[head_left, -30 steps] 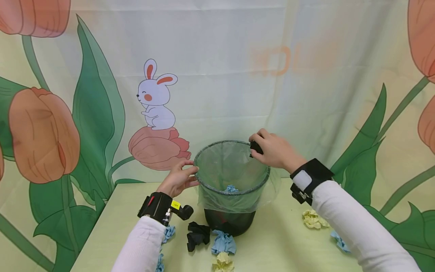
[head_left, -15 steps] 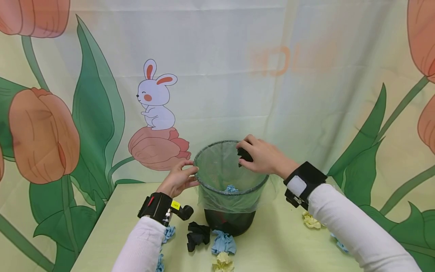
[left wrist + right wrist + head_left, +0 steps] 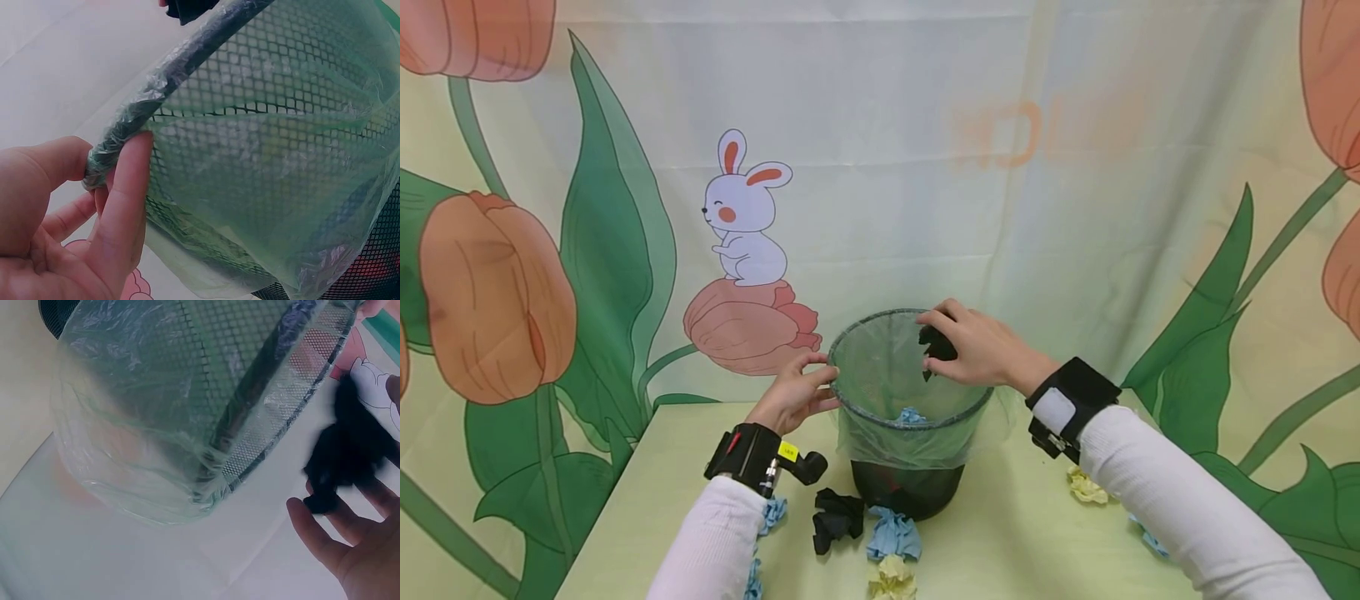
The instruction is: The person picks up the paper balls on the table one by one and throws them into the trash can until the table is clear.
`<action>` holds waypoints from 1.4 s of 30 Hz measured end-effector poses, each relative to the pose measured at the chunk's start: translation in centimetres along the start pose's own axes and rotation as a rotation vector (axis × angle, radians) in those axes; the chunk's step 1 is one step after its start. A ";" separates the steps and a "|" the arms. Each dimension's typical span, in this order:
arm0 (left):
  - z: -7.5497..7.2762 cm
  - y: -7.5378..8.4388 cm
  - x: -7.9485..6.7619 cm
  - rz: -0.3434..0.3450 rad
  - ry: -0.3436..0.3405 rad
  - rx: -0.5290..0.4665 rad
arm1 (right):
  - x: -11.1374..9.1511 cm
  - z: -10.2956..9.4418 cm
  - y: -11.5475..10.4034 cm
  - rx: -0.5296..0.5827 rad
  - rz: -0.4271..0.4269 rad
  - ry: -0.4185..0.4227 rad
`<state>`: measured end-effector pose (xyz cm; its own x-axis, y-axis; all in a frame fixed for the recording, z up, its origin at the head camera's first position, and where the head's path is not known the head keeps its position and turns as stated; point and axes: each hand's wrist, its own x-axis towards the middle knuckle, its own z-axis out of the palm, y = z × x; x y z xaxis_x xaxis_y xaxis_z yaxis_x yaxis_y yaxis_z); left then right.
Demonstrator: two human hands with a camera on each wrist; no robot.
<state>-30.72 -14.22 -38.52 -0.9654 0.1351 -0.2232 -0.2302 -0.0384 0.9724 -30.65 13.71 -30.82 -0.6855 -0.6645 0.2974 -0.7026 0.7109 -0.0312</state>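
A black mesh wastebasket (image 3: 908,492) lined with a thin green plastic bag (image 3: 898,446) stands upright on the table. My left hand (image 3: 797,392) pinches its left rim, thumb inside and fingers outside in the left wrist view, over the folded bag. Above the basket's right side is my right hand (image 3: 977,346), its fingers spread apart. A crumpled black paper ball (image 3: 350,444) lies within that spread, blurred in the right wrist view while the fingers (image 3: 315,534) look sharp. Inside the bag, a crumpled blue paper ball (image 3: 912,415) shows at the bottom.
In front of the basket lie another black paper ball (image 3: 837,521), a blue one (image 3: 893,535) and a yellow one (image 3: 892,578). More blue balls (image 3: 772,517) sit beside the left sleeve. A yellow ball (image 3: 1086,486) and a blue one (image 3: 1148,537) are by the right sleeve.
My right hand has moved left from the rim to over the basket's mouth, and its fingers have spread from the black paper ball, which sits slightly lower. The left hand keeps its place.
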 end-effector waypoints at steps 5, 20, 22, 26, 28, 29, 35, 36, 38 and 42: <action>-0.1 0.0 0.1 0.007 -0.003 -0.002 | 0.0 -0.1 0.1 0.004 0.020 -0.021; -0.1 -0.1 0.1 0.006 0.002 -0.003 | -1.5 0.0 2.7 -0.067 0.070 -0.007; -0.1 -0.1 0.1 0.008 0.003 -0.002 | -1.9 0.0 3.2 -0.076 0.093 -0.008; -0.1 -0.1 0.1 0.007 0.007 0.001 | -2.7 -0.1 4.5 -0.092 0.134 -0.002; 0.0 0.0 0.1 0.005 0.011 0.002 | -3.0 -0.1 5.1 -0.096 0.153 -0.001; 0.0 0.0 0.1 0.002 0.013 0.000 | -3.2 -0.1 5.4 -0.098 0.163 0.002; 0.1 0.0 0.0 -0.003 0.011 -0.003 | -4.6 0.4 7.3 -0.097 0.216 0.022; 0.1 0.0 -0.1 -0.002 0.009 -0.003 | -4.8 0.5 7.6 -0.100 0.222 0.027; 0.0 0.0 -0.1 0.001 0.007 -0.003 | -5.3 0.7 8.1 -0.103 0.232 0.040; 0.0 0.0 -0.1 0.006 0.001 -0.003 | -6.4 1.0 9.2 -0.107 0.259 0.048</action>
<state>-30.65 -14.20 -38.55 -0.9670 0.1336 -0.2171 -0.2244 -0.0423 0.9736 -32.91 24.29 -33.92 -0.8281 -0.4479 0.3372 -0.4793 0.8776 -0.0113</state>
